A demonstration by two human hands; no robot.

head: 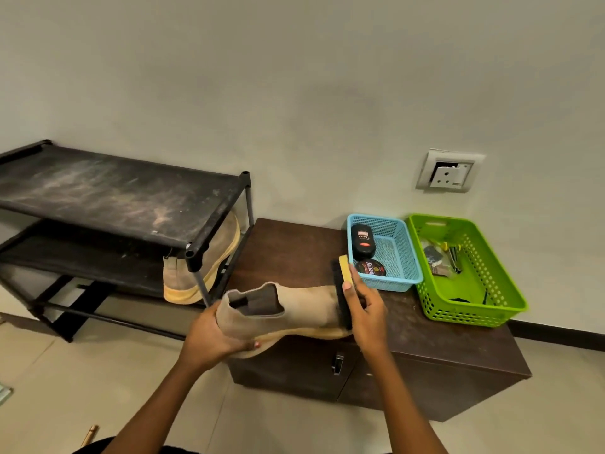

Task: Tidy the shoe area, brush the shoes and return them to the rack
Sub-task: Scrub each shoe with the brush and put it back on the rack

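Two hands: both mine, both engaged.
Left hand (212, 339): fingers curled under the heel of the tan boot (294, 309), gripping it.
Right hand (366, 312): fingers closed round the brush (339, 290), bristles against the boot's toe.
Boot position: 6 o'clock of centre, over the cabinet (288, 250) front edge.
Second boot (209, 257): lower shelf of the rack (114, 191), 10 o'clock from the held boot.
Blue basket (404, 257): 2 o'clock of the brush.
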